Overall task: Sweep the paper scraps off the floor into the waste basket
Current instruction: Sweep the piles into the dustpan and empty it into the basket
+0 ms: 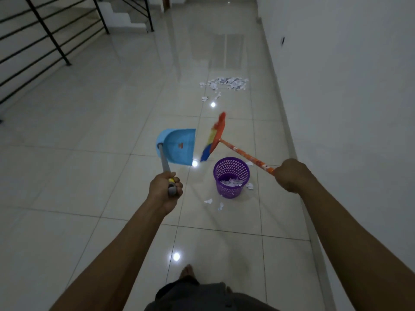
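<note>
Paper scraps (225, 83) lie in a loose white pile on the tiled floor (89, 153), well ahead of both grips and beyond the broom head, with a thin trail running back toward me. Left grip (165, 187): fingers curled tight round the grey handle of the blue dustpan (177, 145), pan out in front of it with its mouth turned toward the right grip. Right grip (292, 175): fist wrapped round the orange handle of the broom (215, 138); the bristle head sits forward and left of it, tilted on edge and blurred, just beside the pan's lip. Purple waste basket (226, 191) stands upright between the two grips, nearer the right one, with some scraps already inside. A few stray bits lie on the floor touching or near its base. White wall (348, 86) runs along outside the right grip. Black railing (45, 34) stands far out beyond the left grip.
</note>
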